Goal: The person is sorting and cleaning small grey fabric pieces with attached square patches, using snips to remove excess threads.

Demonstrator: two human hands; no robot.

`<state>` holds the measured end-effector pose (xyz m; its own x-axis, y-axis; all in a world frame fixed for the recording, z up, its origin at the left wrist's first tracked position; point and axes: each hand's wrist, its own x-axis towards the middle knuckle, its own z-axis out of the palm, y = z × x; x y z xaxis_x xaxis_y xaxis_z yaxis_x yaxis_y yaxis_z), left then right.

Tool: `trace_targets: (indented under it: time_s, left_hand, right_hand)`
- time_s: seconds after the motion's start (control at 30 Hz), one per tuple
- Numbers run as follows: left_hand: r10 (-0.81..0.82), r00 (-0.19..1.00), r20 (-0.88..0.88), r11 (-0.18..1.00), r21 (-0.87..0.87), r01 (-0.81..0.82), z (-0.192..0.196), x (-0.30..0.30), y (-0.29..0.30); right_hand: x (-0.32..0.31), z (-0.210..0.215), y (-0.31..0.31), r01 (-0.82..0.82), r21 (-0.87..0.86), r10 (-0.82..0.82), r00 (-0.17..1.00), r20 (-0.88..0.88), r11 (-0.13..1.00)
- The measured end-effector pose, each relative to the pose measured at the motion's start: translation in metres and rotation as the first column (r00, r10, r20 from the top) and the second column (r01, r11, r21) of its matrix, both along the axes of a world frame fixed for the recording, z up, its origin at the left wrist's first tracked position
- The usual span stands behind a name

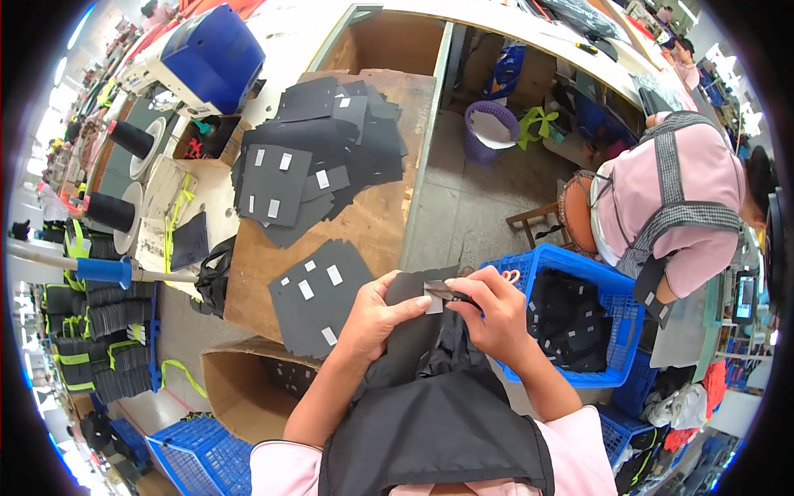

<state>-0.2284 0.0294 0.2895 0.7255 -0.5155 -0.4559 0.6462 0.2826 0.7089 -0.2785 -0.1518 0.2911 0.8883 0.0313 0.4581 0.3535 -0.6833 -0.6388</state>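
Note:
My left hand (378, 317) is closed on a dark grey fabric piece (411, 332), its thumb pressed flat on top. A small white patch (435, 302) sits on that piece between my hands. Small scissors (445, 291) are in my right hand (495, 310), their dark blades over the white patch and their pinkish finger loops sticking out behind my fingers. Whether the blades touch the patch I cannot tell. To the left of my left hand, several similar grey pieces with white patches (321, 289) lie stacked on the wooden board (382, 219).
A larger heap of grey pieces (310, 145) covers the board's far part. On my right stands a blue crate (608, 376) of dark pieces; on my left is an open cardboard box (227, 384). A seated co-worker (682, 182) is at the right. A purple basket (488, 149) stands on the floor.

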Motion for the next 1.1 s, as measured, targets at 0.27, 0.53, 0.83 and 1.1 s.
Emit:
trace_targets:
  time_s: [0.27, 0.53, 0.83, 1.1]
  left_hand:
    - [-0.035, 0.999, 0.011, 0.999, 0.036, 0.035, 0.000, -0.001, 0.001]
    - [-0.018, 1.000, 0.019, 0.999, 0.051, 0.017, 0.000, 0.001, 0.003]
    - [-0.058, 0.997, 0.042, 0.995, 0.079, 0.054, -0.007, 0.000, 0.008]
    - [-0.268, 0.855, 0.443, 0.833, 0.553, -0.026, -0.023, 0.000, 0.007]
  right_hand:
    - [-0.002, -0.007, 0.002, 0.012, -0.022, -0.012, 1.000, 0.014, 1.000]
    - [-0.005, -0.007, 0.008, 0.028, -0.014, -0.029, 0.999, -0.025, 1.000]
    - [-0.007, -0.008, 0.009, 0.088, 0.107, -0.089, 0.996, 0.001, 0.990]
    - [0.008, -0.015, -0.037, -0.190, 0.167, 0.251, 0.800, -0.545, 0.968]
